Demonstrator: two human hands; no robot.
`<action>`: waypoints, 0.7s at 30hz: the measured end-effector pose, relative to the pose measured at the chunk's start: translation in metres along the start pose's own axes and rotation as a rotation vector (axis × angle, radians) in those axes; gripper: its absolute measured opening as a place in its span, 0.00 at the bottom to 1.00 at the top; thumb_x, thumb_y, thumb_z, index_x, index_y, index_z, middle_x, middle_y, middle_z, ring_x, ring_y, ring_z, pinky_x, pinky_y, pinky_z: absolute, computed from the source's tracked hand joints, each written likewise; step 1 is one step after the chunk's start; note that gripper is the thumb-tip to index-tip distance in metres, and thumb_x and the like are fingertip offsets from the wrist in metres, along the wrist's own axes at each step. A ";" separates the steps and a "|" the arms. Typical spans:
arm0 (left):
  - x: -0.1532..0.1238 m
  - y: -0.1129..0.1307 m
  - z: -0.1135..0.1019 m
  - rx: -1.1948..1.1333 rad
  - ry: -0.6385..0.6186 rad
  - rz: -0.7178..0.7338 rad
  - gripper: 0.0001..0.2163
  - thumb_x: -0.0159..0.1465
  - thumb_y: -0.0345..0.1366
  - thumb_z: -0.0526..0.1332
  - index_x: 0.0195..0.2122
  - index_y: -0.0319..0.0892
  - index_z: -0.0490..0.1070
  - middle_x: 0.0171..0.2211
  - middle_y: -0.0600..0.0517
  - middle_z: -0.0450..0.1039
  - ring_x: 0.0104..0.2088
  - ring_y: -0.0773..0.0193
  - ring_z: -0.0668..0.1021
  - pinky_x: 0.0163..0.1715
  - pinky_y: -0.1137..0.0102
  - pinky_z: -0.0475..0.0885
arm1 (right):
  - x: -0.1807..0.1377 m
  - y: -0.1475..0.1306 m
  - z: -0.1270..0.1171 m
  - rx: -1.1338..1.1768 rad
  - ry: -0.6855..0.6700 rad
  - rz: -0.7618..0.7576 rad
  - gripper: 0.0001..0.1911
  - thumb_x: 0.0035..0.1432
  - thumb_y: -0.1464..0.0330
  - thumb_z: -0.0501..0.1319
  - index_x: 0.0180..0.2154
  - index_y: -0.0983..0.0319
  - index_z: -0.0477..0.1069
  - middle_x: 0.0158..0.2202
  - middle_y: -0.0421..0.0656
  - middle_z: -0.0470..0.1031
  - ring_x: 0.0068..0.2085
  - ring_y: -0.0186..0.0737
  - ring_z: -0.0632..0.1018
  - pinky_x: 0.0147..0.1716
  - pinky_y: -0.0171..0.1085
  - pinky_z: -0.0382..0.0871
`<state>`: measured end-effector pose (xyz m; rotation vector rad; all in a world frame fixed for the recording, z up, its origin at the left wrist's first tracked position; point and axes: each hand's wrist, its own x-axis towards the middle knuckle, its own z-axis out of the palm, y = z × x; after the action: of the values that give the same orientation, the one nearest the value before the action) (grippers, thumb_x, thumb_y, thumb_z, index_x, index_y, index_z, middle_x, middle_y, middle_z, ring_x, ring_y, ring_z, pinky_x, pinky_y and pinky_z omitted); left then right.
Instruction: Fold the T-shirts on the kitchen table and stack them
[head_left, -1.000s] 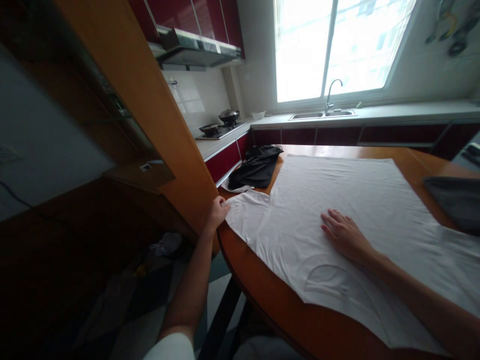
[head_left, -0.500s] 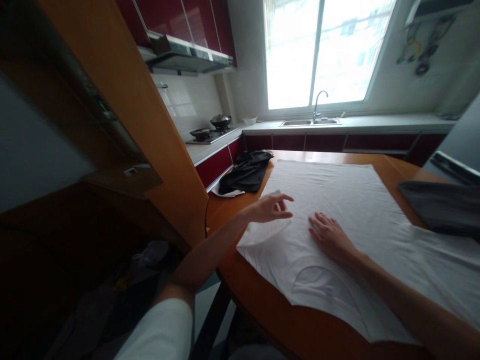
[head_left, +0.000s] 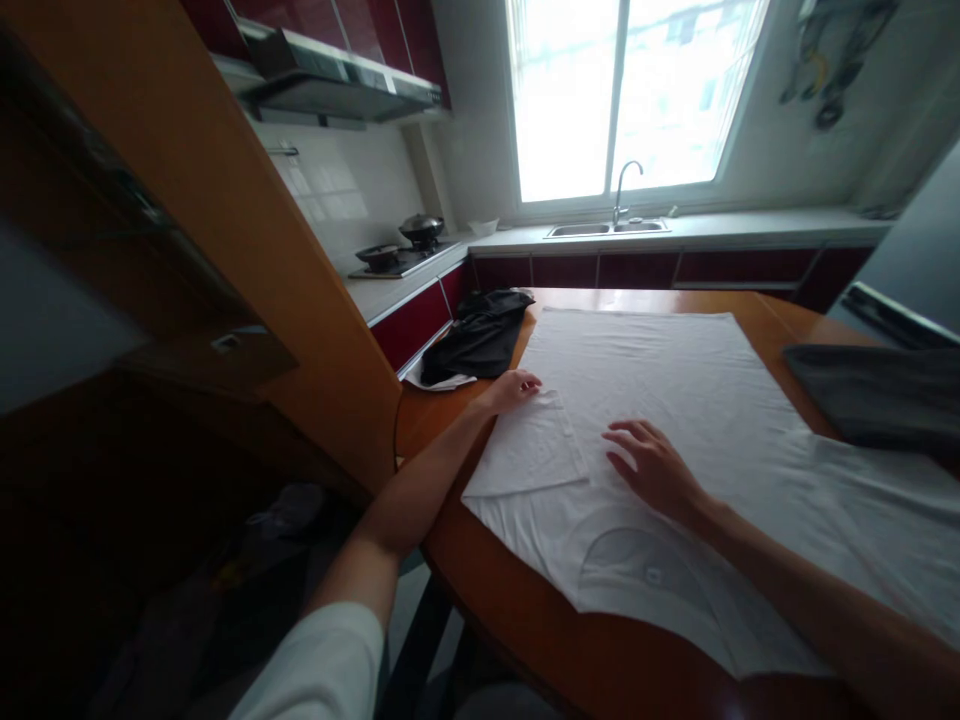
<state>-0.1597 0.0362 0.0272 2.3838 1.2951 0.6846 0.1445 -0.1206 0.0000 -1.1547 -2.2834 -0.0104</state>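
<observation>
A white T-shirt [head_left: 660, 370] lies spread on the wooden table, its neckline toward me and one sleeve [head_left: 532, 450] folded inward over the body on the left. At the shirt's left edge, just beyond that sleeve, my left hand [head_left: 517, 389] has its fingers curled together on the cloth; the exact grip is small and partly hidden. My right hand [head_left: 654, 470] hovers over or lightly touches the shirt above the collar, fingers apart and holding nothing. The other sleeve stretches out to the right, partly behind my right forearm.
Dark folded clothes [head_left: 480, 338] lie at the table's left edge, and a dark grey garment [head_left: 874, 395] lies on the right. A tall wooden cabinet [head_left: 300, 290] stands close on the left. Beyond are a stove with pans [head_left: 424, 228] and a sink [head_left: 577, 231].
My left hand has moved away and left to the shirt's edge, and the sleeve now lies flat, folded inward. My right hand has shifted slightly, its fingers spreading.
</observation>
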 end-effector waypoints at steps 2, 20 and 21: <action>0.001 -0.003 0.006 0.004 -0.030 0.021 0.09 0.62 0.34 0.63 0.40 0.39 0.81 0.35 0.49 0.80 0.34 0.64 0.79 0.39 0.72 0.73 | 0.001 -0.010 -0.005 0.080 -0.021 -0.099 0.12 0.69 0.67 0.57 0.49 0.59 0.76 0.49 0.50 0.77 0.49 0.48 0.76 0.52 0.48 0.71; 0.007 0.008 0.018 -0.049 0.043 0.016 0.05 0.64 0.35 0.62 0.37 0.40 0.75 0.35 0.51 0.78 0.34 0.64 0.77 0.39 0.70 0.72 | 0.003 -0.032 -0.008 -0.075 -0.167 -0.368 0.08 0.69 0.72 0.58 0.39 0.60 0.76 0.38 0.45 0.77 0.40 0.43 0.75 0.45 0.42 0.64; 0.007 0.008 0.019 -0.048 0.036 0.016 0.05 0.64 0.35 0.62 0.36 0.40 0.76 0.34 0.51 0.78 0.34 0.64 0.77 0.39 0.70 0.72 | 0.003 -0.032 -0.008 -0.088 -0.174 -0.374 0.08 0.69 0.72 0.58 0.38 0.60 0.75 0.38 0.45 0.77 0.40 0.43 0.74 0.45 0.42 0.64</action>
<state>-0.1403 0.0368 0.0172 2.3563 1.2611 0.7576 0.1228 -0.1404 0.0159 -0.7789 -2.6471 -0.1617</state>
